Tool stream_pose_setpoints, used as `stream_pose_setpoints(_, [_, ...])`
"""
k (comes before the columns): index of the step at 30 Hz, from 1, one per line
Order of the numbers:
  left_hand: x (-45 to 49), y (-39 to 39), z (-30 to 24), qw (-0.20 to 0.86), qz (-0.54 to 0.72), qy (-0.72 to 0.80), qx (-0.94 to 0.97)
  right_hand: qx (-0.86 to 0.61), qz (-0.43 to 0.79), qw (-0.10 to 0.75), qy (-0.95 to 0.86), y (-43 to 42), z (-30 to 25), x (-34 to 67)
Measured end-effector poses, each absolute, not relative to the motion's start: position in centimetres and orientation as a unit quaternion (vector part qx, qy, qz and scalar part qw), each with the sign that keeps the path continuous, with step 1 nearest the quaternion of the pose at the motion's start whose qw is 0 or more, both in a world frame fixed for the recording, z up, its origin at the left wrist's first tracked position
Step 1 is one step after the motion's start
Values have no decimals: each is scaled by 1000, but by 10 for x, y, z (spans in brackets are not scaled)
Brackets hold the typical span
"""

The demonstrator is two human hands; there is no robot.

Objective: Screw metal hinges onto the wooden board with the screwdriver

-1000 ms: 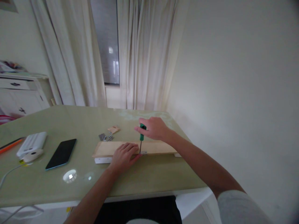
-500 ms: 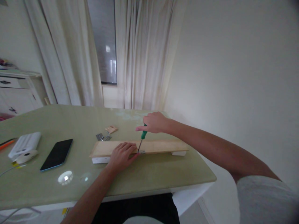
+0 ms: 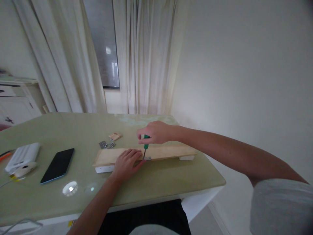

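A pale wooden board (image 3: 171,151) lies lengthwise near the front of the table, raised on white blocks. My left hand (image 3: 126,162) holds it down left of its middle, fingers over the top and thumb along the near edge. By that thumb a small metal hinge (image 3: 147,158) sits at the board's edge. My right hand (image 3: 155,132) is closed around the green handle of a screwdriver (image 3: 146,143). Its shaft points down, nearly upright, with the tip at the hinge. Any screw under the tip is too small to make out.
Behind the board lie loose metal hinges (image 3: 104,145) and a small wooden piece (image 3: 114,136). To the left are a black phone (image 3: 57,165), a white case-like object (image 3: 23,156) and an orange-and-black tool (image 3: 5,155). The green table (image 3: 171,186) ends at a rounded right corner.
My right hand has shifted left and slightly down, turning its grip, and the screwdriver stands more upright. My left hand stays on the board. The whole view has shifted slightly.
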State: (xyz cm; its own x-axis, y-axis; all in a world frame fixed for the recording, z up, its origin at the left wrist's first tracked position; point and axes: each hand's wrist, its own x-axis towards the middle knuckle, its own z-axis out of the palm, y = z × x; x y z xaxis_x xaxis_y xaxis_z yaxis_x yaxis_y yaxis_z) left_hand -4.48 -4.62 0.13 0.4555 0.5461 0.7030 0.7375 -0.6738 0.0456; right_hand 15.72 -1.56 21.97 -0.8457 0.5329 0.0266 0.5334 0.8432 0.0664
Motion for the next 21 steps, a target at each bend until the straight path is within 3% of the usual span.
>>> stream_pose_setpoints(3, [-46,-45,2,140,-343,-375,-850,-177,26,-14,-984,-13,222,162])
stream_pose_setpoints(9, [-45,-45,0,153,-342,-368,-851,-418,-83,5,-904,-12,220,163])
stream_pose_setpoints(15, [-45,-47,-1,153,-336,-373,-851,-194,39,-10,-980,-14,227,161])
stream_pose_setpoints(21, [-44,-47,-2,148,-341,-379,-847,-413,-34,1,-910,-15,223,155])
